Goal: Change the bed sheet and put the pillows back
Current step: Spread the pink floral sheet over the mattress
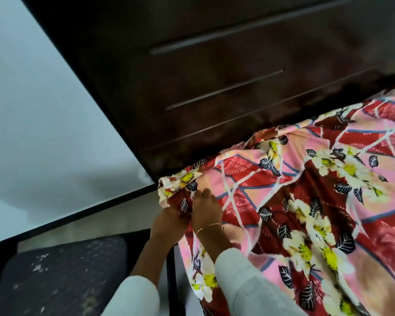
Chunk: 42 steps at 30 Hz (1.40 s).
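Fingers (201, 193) of the right hand (206, 208) lie together, pressed flat on the floral bed sheet (306, 201) at the bed's near-left corner. The left hand (169, 221), just beside it and lower, is clamped on the bunched sheet corner (178, 183), which lies directly ahead of both hands, toward the dark wooden headboard (203, 87). Both forearms, in pale sleeves (237, 270), reach forward. The sheet spreads away rightward over the bed. No pillows are visible.

left hand (169, 221): fingers buried in sheet (306, 201) | mattress: fully covered | sheet: cut off right and bottom
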Each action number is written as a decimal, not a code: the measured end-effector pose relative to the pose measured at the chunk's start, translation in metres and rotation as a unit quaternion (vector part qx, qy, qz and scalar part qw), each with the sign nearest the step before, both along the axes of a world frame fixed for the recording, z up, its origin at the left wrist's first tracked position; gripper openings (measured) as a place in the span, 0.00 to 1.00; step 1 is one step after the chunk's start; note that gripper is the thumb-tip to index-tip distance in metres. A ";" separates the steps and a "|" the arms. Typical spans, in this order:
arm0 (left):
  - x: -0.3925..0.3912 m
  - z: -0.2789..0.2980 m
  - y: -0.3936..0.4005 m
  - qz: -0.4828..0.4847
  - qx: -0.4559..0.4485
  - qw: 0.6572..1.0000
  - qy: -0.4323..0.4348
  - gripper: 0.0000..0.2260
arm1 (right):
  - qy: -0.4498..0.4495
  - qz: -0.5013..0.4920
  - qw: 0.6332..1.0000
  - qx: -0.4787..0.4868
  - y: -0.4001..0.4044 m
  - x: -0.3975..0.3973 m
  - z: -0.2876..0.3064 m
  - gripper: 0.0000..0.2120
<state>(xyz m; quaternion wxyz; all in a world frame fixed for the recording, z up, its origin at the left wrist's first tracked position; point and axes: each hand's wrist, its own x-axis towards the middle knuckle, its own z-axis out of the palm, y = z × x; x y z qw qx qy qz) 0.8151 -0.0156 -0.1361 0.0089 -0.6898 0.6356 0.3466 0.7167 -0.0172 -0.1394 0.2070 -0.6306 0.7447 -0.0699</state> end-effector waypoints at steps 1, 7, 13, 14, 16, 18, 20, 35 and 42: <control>-0.003 -0.001 0.002 -0.006 0.002 1.000 0.004 0.11 | -0.012 0.002 1.000 0.009 -0.002 0.002 0.000 0.16; 0.030 0.003 0.005 0.126 -0.069 0.982 -0.122 0.11 | -0.216 0.019 0.976 0.016 -0.010 0.046 0.004 0.11; 0.041 0.001 0.007 0.063 -0.140 0.987 -0.041 0.20 | -0.077 -0.057 0.991 -0.095 0.019 0.055 0.000 0.19; 0.036 -0.001 0.007 0.041 -0.145 0.989 -0.008 0.25 | -0.033 -0.078 0.993 -0.088 0.025 0.050 -0.001 0.24; 0.028 -0.006 0.003 0.025 -0.156 0.987 0.013 0.27 | 0.028 -0.088 0.993 -0.079 0.035 0.037 -0.005 0.33; 0.024 -0.015 -0.003 0.031 -0.157 0.987 0.023 0.23 | 0.058 -0.046 0.993 -0.092 0.040 0.025 -0.011 0.32; 0.022 -0.020 -0.010 0.032 -0.130 0.990 0.050 0.19 | 0.045 -0.012 0.993 -0.110 0.039 0.018 -0.014 0.27; -0.001 -0.029 0.027 0.100 -0.334 0.929 0.122 0.20 | -0.206 -0.121 0.931 -0.275 0.078 0.032 -0.010 0.11; -0.042 -0.010 0.128 -0.247 -0.396 0.867 0.177 0.11 | 0.029 -0.269 0.921 -0.279 0.220 -0.025 -0.012 0.09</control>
